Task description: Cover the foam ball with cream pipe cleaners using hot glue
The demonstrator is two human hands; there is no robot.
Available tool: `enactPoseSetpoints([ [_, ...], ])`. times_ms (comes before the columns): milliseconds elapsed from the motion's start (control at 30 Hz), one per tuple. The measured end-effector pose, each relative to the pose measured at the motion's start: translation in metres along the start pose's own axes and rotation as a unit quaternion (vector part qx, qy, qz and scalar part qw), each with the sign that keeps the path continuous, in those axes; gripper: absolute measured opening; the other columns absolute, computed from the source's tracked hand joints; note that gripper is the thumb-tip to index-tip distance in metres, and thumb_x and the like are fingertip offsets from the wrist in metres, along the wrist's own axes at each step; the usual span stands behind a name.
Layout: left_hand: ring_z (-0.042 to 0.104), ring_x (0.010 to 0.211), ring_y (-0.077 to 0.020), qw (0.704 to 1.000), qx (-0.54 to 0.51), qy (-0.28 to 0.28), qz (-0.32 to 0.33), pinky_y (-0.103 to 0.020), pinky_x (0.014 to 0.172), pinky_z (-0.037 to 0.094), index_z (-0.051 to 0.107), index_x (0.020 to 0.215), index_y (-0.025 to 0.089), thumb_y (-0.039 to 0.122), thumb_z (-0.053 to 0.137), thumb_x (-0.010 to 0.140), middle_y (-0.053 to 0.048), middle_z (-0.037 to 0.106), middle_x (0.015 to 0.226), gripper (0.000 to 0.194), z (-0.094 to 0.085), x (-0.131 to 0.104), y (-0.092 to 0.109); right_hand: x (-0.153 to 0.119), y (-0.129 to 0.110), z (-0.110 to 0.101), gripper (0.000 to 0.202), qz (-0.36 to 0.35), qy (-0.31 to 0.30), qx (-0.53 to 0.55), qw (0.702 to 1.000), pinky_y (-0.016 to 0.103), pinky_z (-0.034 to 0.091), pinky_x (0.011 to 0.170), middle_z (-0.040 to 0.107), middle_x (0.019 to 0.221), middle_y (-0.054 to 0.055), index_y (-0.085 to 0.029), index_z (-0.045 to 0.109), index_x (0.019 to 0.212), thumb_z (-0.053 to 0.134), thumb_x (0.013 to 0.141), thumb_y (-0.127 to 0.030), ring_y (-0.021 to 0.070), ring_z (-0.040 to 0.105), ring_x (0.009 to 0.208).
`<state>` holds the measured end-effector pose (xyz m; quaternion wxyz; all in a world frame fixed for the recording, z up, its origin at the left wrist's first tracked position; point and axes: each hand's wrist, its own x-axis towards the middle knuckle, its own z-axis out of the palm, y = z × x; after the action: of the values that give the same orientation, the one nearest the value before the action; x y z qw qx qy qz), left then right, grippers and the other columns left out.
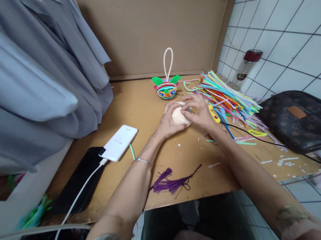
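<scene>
A cream-coloured ball point(179, 116), with fine ridges as if wound from fuzzy stems, is held between my hands above the middle of the table. My left hand point(167, 122) wraps round its left side. My right hand point(200, 112) presses fingers and thumb against its right side; whether a small piece is pinched there I cannot make out. Just beyond stands a colourful lion-head ornament point(166, 89) with green ears and a white loop on top. Purple tassels point(170, 183) lie nearer to me, between my forearms.
Many coloured pipe cleaners point(227, 95) are heaped at the right, near a brown patterned bag point(306, 119) and a bottle point(246, 67). A white power bank point(121, 142) with a cable rests at the left on a black case point(80, 183). Cardboard point(155, 21) walls the back; grey cloth point(29, 64) hangs left.
</scene>
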<state>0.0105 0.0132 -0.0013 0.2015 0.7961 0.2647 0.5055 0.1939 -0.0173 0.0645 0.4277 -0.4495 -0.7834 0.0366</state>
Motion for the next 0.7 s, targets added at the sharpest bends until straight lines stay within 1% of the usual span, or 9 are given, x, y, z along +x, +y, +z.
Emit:
enactPoseSetpoints([
  [100,0.049,0.147,-0.0382,1.000,-0.004,0.000,-0.007,-0.066,0.123,0.039,0.053,0.137,0.027,0.032,0.085,0.068,-0.014,0.051,0.149,0.076,0.000,0.001,-0.001,0.008,-0.001,-0.001,0.006,0.006,-0.014,-0.001,1.000,0.056,0.039,0.112,0.076,0.119,0.004,-0.026,0.079,0.077,0.073,0.078,-0.024,0.0311,0.061,0.122],
  [267,0.049,0.146,-0.0389,1.000,-0.011,0.003,-0.011,-0.066,0.124,0.038,0.055,0.133,0.027,0.032,0.086,0.065,-0.013,0.056,0.144,0.075,0.001,0.003,0.000,0.023,0.005,-0.006,0.008,0.038,-0.067,0.057,0.995,0.054,0.046,0.106,0.076,0.114,0.005,-0.026,0.080,0.074,0.075,0.070,-0.020,0.0298,0.068,0.112],
  [367,0.050,0.145,-0.0390,1.000,-0.006,0.002,-0.021,-0.066,0.123,0.040,0.055,0.133,0.028,0.032,0.086,0.065,-0.012,0.056,0.145,0.075,0.001,0.004,0.002,0.027,0.009,-0.008,0.008,0.057,-0.081,0.082,0.992,0.054,0.047,0.107,0.075,0.112,0.005,-0.024,0.080,0.073,0.077,0.067,-0.021,0.0295,0.069,0.110],
  [500,0.051,0.144,-0.0390,1.000,0.006,-0.005,-0.026,-0.065,0.123,0.041,0.055,0.135,0.027,0.030,0.085,0.064,-0.013,0.053,0.148,0.077,0.000,0.003,0.004,0.025,0.011,-0.006,0.007,0.073,-0.073,0.100,0.990,0.052,0.048,0.106,0.074,0.106,0.005,-0.023,0.077,0.072,0.077,0.065,-0.023,0.0289,0.068,0.109],
  [600,0.050,0.146,-0.0390,1.000,0.001,-0.010,-0.026,-0.065,0.123,0.040,0.054,0.137,0.027,0.031,0.085,0.065,-0.013,0.052,0.148,0.078,0.000,0.004,0.005,0.022,0.011,-0.004,0.015,0.086,-0.046,0.115,0.989,0.051,0.049,0.102,0.072,0.097,0.005,-0.023,0.075,0.076,0.077,0.062,-0.025,0.0285,0.066,0.103],
  [700,0.049,0.146,-0.0382,1.000,-0.009,-0.016,-0.013,-0.065,0.124,0.039,0.055,0.136,0.027,0.032,0.084,0.067,-0.013,0.052,0.147,0.075,-0.001,0.004,0.007,0.019,0.012,-0.004,0.023,0.101,-0.038,0.171,0.979,0.048,0.050,0.097,0.071,0.089,0.002,-0.022,0.071,0.079,0.077,0.057,-0.027,0.0262,0.064,0.095],
])
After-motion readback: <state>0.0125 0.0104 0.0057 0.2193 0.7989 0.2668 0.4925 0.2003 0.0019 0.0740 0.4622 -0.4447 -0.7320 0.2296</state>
